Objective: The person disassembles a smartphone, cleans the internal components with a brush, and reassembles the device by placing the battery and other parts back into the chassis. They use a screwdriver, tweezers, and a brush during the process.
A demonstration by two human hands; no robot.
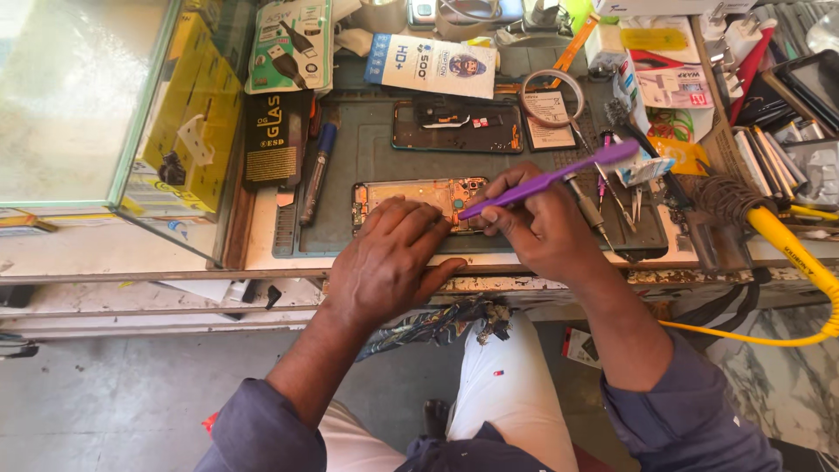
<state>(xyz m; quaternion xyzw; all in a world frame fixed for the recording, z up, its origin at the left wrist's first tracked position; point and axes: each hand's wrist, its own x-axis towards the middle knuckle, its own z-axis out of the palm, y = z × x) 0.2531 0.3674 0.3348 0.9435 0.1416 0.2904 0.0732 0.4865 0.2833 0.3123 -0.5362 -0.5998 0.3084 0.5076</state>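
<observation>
An opened phone frame (411,194) with exposed circuitry lies on a dark green work mat (363,153). My left hand (391,260) rests flat on the frame's near side and pins it down. A purple toothbrush (559,175) sits in the closed fingers of my right hand (535,229), its bristle end touching the frame's right part and its handle pointing up to the right. A second opened phone body (456,127) lies farther back on the mat.
A glass cabinet (96,114) with yellow boxes stands at the left. A blue-handled tool (316,170), tweezers (629,205), a tape ring (552,96), packaged accessories (433,65) and a yellow cable (800,258) crowd the bench. The bench's front edge (524,284) is worn.
</observation>
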